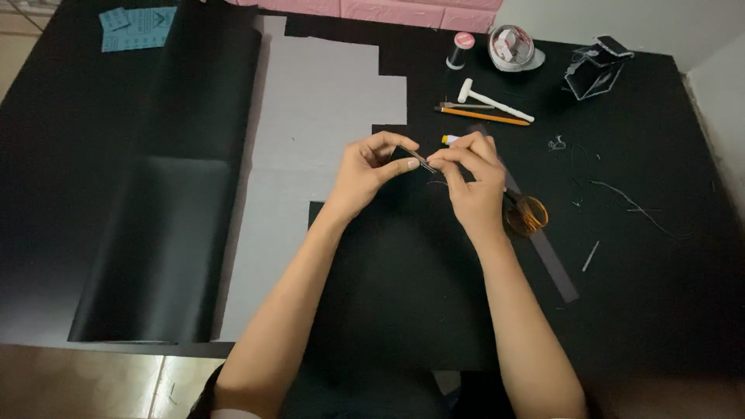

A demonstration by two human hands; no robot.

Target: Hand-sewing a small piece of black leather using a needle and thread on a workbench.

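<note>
Both hands raised just above the black work surface (660, 310), meeting at mid-table. Left hand (365, 172) curled, thumb and forefinger pinched on a small black piece (400, 157); the other fingers folded under, apparently to steady it. Right hand (471, 174) also closed in a fingertip pinch, gripping a thin dark tool (424, 161), possibly a needle or awl; too small to tell which. Its tip meets the black piece right between the two hands, so the piece is braced from one side and worked from the other. A fine thread (436, 183) seems to trail just below the right fingertips; faint. Just beyond the right wrist, touching the table: orange-handled scissors (526, 213) lying over a long dark strip (543, 248), within easy reach. Past the right hand, farther off: pencil (483, 116), small white mallet (490, 98), thread spool (459, 50), round clear container (512, 46). Beyond the left hand: grey sheet (326, 101) with stepped cut-outs, then a roll of black material (178, 171) well apart. Loose thread scraps (636, 208) scattered outward of the right hand.
</note>
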